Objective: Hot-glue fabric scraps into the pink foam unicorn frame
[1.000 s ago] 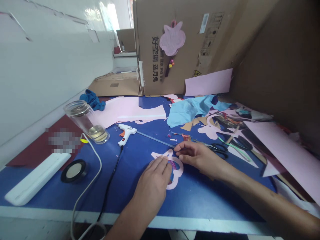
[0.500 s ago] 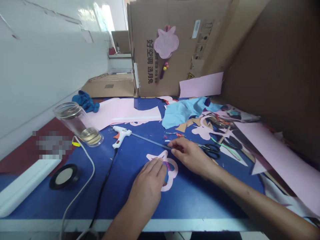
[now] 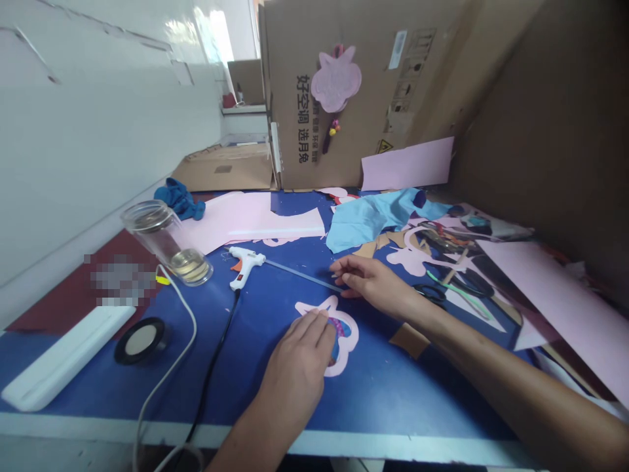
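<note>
My left hand (image 3: 304,344) lies flat, fingers stretched out, over a pink paper cutout (image 3: 346,354) with a scalloped outline and pointed tips. Blue and purple material (image 3: 339,328) shows inside the cutout's outline; my fingers hide part of it. My right hand (image 3: 371,282) hovers just beyond, its fingers loosely bent and apart, with nothing I can make out between them. Its fingertips are close to the far end of a long translucent glue stick (image 3: 304,275). That stick runs out of the back of a white glue gun (image 3: 246,262) lying on its side.
A glass cup (image 3: 167,242), a black tape roll (image 3: 141,341) and a white bar (image 3: 69,357) are at left, beside cables. Blue cloth (image 3: 373,216), paper scraps and black-handled scissors (image 3: 432,293) lie at the right. A cardboard box (image 3: 289,39) stands behind.
My right hand has lifted slightly and covers the small red scrap seen before. A brown cardboard piece now shows beneath my right forearm. My left hand stays on the cutout; the view has shifted slightly.
</note>
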The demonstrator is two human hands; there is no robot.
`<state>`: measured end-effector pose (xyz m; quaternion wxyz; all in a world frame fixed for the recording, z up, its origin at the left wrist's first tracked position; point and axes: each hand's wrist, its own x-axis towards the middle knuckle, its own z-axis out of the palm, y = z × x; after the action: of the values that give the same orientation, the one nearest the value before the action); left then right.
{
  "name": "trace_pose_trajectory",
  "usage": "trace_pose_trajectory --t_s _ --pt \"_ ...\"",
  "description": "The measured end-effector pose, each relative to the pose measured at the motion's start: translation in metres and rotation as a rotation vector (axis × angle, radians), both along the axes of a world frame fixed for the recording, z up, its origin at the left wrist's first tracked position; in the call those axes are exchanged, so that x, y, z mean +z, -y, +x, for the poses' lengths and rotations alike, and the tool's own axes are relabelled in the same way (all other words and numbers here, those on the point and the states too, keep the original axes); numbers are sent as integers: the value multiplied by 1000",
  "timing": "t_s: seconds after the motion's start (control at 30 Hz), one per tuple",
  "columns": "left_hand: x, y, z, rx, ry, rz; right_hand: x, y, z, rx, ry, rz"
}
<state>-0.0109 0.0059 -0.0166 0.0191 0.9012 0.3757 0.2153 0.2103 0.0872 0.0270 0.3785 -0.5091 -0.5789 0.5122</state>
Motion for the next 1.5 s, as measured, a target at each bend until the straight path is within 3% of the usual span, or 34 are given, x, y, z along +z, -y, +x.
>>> trace_pose_trajectory --t_s 1.2,1.5 --pt "-1 2 0 10 -3 0 -1 2 -5 42 -93 -19" --pt "-1 3 0 9 0 -3 -3 4 -7 68 -64 46"
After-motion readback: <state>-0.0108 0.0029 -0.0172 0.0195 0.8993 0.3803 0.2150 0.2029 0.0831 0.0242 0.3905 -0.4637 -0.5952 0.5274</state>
